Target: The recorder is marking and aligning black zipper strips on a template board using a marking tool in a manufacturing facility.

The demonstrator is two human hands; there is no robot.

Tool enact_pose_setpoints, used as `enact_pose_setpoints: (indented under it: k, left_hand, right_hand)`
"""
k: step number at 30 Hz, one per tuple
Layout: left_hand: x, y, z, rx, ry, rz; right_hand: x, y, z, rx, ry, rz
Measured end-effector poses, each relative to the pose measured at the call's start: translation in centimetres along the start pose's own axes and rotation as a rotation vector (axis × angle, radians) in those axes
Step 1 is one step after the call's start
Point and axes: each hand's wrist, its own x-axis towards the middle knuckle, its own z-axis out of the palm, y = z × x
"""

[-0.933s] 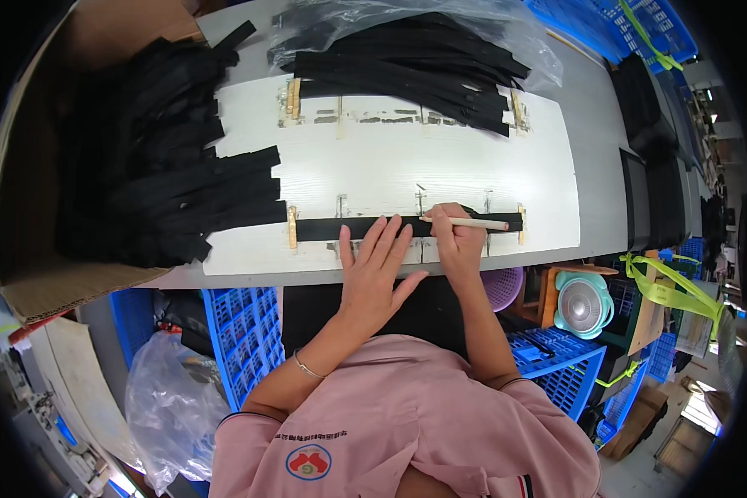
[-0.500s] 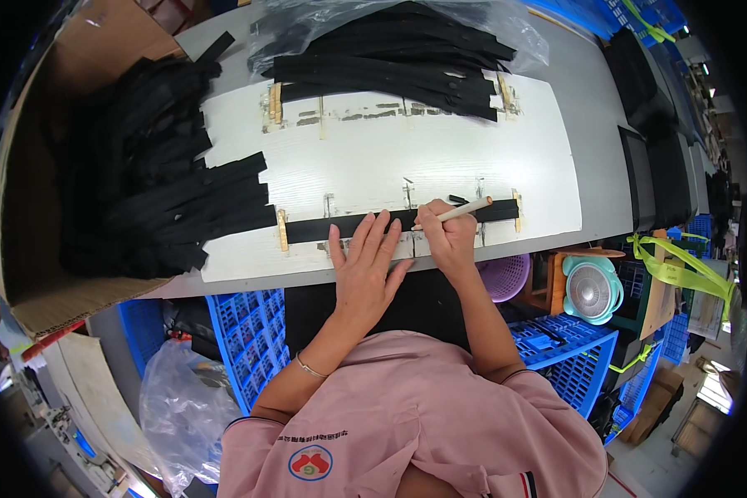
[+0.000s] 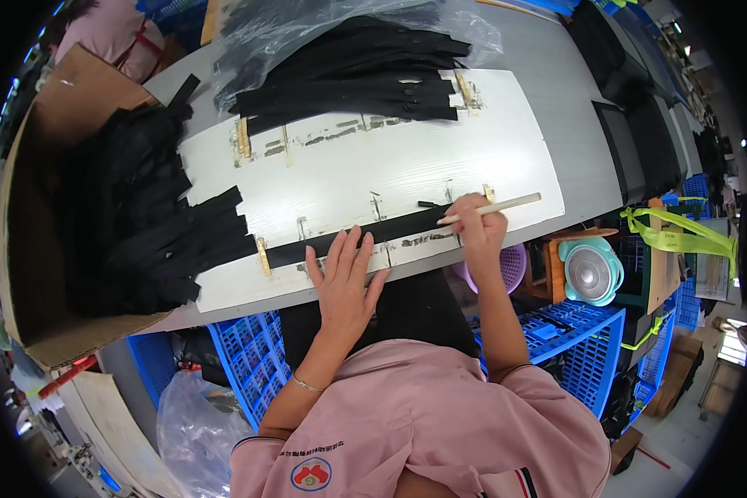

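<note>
One black strip [image 3: 407,223] is being held flat on the white board [image 3: 390,170] at lower centre by the left hand [image 3: 343,278], its fingers spread apart, clamped on nothing. A pale pencil [image 3: 510,203] is being pinched between the fingers of the right hand [image 3: 483,228] and pointed at the strip. Marking is seemingly being done, judged unfinished; more strips are being held in the cardboard box [image 3: 83,83], left; which piles are finished cannot be told.

The worktable [image 3: 583,170] is viewed from close above by a downward-facing, head-worn fisheye; the wearer's torso [image 3: 423,398] is caught at lower centre.
</note>
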Motion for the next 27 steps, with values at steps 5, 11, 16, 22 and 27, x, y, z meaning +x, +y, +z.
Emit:
enact_pose_setpoints:
  k: [5, 11, 16, 22, 27]
  left_hand:
    - [0.3, 0.5, 0.1, -0.015, 0.012, -0.007]
    - [3.8, 4.1, 1.9, -0.177, 0.1, 0.026]
    - [7.9, 6.6, 5.1, -0.254, 0.133, 0.157]
    - [8.3, 6.8, 6.1, -0.222, 0.125, 0.124]
    - [8.4, 7.3, 6.4, -0.225, 0.124, 0.123]
  right_hand:
    - [1.9, 1.9, -2.8, -0.143, 0.102, 0.112]
    - [2.0, 3.0, -2.7, -0.161, 0.086, 0.0]
    - [1.9, 3.2, -2.6, -0.2, 0.052, -0.047]
    - [1.5, 3.4, -2.6, -0.304, -0.016, -0.045]
    - [1.7, 3.4, -2.6, -0.339, 0.051, -0.122]
